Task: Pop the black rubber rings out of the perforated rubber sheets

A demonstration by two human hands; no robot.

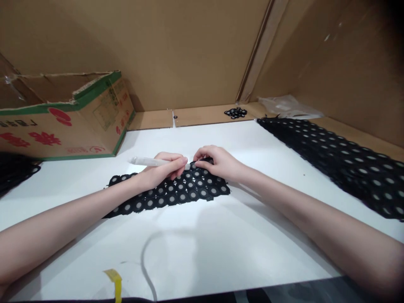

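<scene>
Yellow tape [117,286]: at the near edge of the white tabletop [227,240].
Grey curved line [143,256]: beside the tape, perhaps a cord; the blur leaves it unsure.
Dotted black strip [182,197]: flat on the tabletop, under and between both hands.
Left hand [159,170]: fingers closed around a white pen-like tool [147,161], its tip at the strip's far edge.
Right hand [221,162]: thumb and fingers pinching that far edge, near the left fingertips.
Black bundle [14,170]: far left.
Larger dotted sheet [356,166]: right side.
Open carton [105,120]: left, behind the bundle.
Small black rings [235,112]: piled on cardboard beyond the tabletop.
Clear plastic [285,105]: right of the rings.
</scene>
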